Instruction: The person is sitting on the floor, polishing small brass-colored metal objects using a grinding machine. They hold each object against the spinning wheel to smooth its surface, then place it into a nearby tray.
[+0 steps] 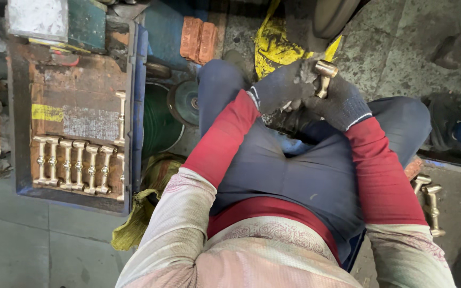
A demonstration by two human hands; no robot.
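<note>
both gloved hands are meeting above the knees: the left hand (281, 88) is closing loosely against the lower stem of the brass fitting (325, 77), while the right hand (340, 104) is gripping it from beneath. the fitting is standing nearly upright, long axis vertical, nearer the right hand, just below the grey wheel (332, 16).

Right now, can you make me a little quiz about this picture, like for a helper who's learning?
1. True or false: both hands wear dark gloves.
2. What do the hands hold? A) a brass fitting B) a red brick C) a yellow cloth
3. Which side of the person is the tray of brass fittings?

Key:
1. True: left hand, right hand.
2. A, the brass fitting.
3. Their left: tray, brass fittings.
</note>
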